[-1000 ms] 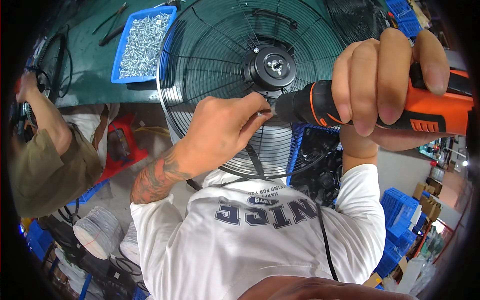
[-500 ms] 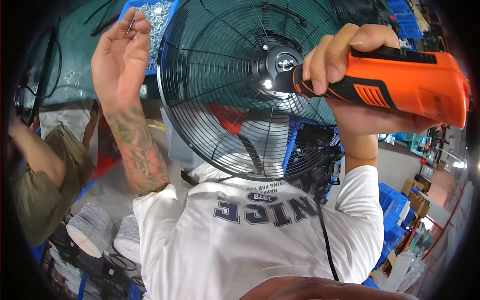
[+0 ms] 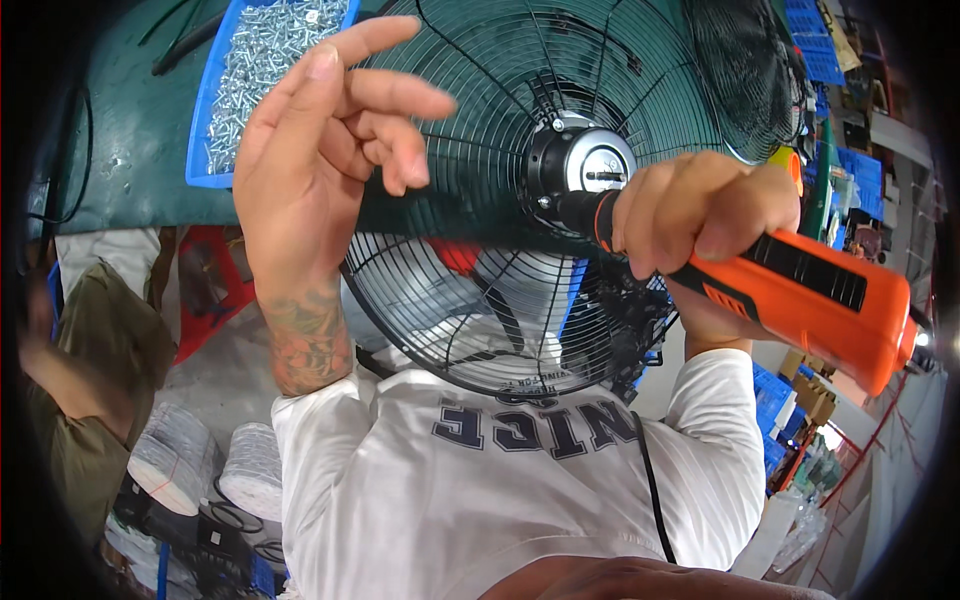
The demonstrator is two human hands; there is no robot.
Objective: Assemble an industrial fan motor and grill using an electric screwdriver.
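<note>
While the right hand (image 3: 708, 218) has its grip clamped on an orange drill (image 3: 800, 308) beside the fan motor (image 3: 592, 155), the left hand (image 3: 315, 145), grip apart, hangs near screws (image 3: 268, 62) in a blue tray (image 3: 202, 125).

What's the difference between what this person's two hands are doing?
The left hand is open with its fingers spread and nothing visible in it, while the right hand is curled around an orange and black power driver. The left hand appears partly in front of the blue bin; the right hand appears beside the fan's motor. Both hands are bare.
</note>
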